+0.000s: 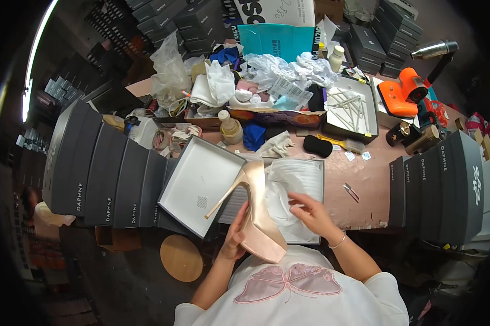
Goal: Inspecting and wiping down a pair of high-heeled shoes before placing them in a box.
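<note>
My left hand (235,237) grips a champagne satin high-heeled platform shoe (263,220) near its sole. The shoe is tilted, its thin heel pointing left and its toe toward my body. My right hand (311,214) is at the right of the shoe, fingers apart, close to crumpled white tissue paper (280,198). Whether the fingertips touch the paper I cannot tell. Beneath both lies a shoebox (314,185) lined with white sheet. Its grey lid (201,182), white inside, lies tilted at the left.
Stacked dark shoeboxes stand at left (95,168) and right (446,187). Tweezers (351,192), a black sponge (317,145) and a yellow-handled brush (340,143) lie on the table. A bottle (231,129), a cluttered bin (277,118) and an orange device (401,95) are farther back.
</note>
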`<state>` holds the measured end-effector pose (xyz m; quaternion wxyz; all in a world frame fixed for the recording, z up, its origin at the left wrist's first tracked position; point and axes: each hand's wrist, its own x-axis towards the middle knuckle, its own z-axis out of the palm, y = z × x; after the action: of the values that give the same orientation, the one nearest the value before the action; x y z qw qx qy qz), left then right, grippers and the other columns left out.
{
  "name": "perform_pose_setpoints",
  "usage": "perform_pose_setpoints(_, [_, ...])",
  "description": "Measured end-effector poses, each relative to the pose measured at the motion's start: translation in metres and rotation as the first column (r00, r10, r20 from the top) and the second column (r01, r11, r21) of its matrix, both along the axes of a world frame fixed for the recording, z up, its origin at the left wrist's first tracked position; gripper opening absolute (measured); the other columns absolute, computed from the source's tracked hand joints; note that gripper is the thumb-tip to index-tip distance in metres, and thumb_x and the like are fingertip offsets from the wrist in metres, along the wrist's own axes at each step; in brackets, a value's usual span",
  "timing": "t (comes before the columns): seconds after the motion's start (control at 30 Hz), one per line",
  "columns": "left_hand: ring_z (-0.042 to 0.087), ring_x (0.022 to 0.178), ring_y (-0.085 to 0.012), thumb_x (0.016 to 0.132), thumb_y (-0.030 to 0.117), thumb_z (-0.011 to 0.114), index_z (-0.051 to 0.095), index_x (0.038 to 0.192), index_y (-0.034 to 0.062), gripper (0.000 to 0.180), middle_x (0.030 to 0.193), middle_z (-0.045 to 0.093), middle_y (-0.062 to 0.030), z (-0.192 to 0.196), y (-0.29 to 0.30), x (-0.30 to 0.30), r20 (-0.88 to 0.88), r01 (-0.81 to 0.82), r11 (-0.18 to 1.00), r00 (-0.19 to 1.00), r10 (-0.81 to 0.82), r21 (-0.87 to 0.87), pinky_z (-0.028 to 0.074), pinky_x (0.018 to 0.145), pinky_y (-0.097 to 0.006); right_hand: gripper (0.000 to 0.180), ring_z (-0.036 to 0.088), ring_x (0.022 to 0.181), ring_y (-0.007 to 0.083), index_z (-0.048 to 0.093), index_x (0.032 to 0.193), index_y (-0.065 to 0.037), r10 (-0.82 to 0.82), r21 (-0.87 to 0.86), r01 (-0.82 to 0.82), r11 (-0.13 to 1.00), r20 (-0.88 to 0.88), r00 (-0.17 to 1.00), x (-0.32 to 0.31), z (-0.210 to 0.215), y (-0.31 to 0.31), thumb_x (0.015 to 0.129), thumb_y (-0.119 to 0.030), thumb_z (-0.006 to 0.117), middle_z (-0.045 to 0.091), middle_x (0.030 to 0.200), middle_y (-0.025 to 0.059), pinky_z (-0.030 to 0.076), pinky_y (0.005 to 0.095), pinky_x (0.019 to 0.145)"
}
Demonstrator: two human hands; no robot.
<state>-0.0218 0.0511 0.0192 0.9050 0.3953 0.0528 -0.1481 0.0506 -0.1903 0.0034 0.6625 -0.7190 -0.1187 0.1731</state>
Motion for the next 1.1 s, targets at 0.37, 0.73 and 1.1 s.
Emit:
perform_pose_setpoints(0.37, [0.030, 0.140, -0.0229, 0.074, 0.051, 0.074, 0.006, 0.153, 0.0042, 0.114, 0.154, 0.024, -0.0134, -0.017, 0.014, 0.000, -0.025, 0.017, 0.996, 0.999, -0.019, -0.083, 0.026, 0.114, -0.036, 0.036, 0.058, 0.103, 0.0308, 0.067, 0.109, -0.009, 0.784, -0.929, -0.040, 0.369, 0.288, 0.551, -0.022, -0.137, 0.025, 0.080, -0.028, 0.069, 0.064, 0.099, 0.0164, 0.026, 0.0571, 0.107])
perform_pose_setpoints(0.73, [0.043, 0.131, -0.0267, 0.071, 0.042, 0.073, 0.012, 0.153, 0.0068, 0.108, 0.145, 0.036, -0.0137, -0.035, 0.112, 0.051, -0.017, -0.298, 0.955, 0.955, 0.298, 0.000, 0.040, 0.107, -0.041, 0.020, 0.065, 0.079, 0.0332, 0.069, 0.100, -0.003, 0.494, -0.581, -0.271, 0.768, 0.267, 0.827, 0.117, -0.005, 0.069, 0.085, -0.015, 0.064, 0.067, 0.088, 0.0175, 0.051, 0.0391, 0.071])
perform_pose_setpoints(1.1, [0.038, 0.135, -0.0246, 0.076, 0.045, 0.071, 0.017, 0.153, 0.0094, 0.101, 0.147, 0.036, -0.0107, -0.099, 0.141, 0.039, -0.197, -0.240, 0.937, 0.961, 0.193, -0.253, 0.034, 0.110, -0.041, 0.025, 0.066, 0.085, 0.0234, 0.065, 0.108, 0.004, 0.103, -0.484, 0.033, 0.874, 0.252, 0.962, 0.279, -0.007, 0.127, 0.088, -0.009, 0.062, 0.067, 0.101, 0.0176, 0.052, 0.0316, 0.078])
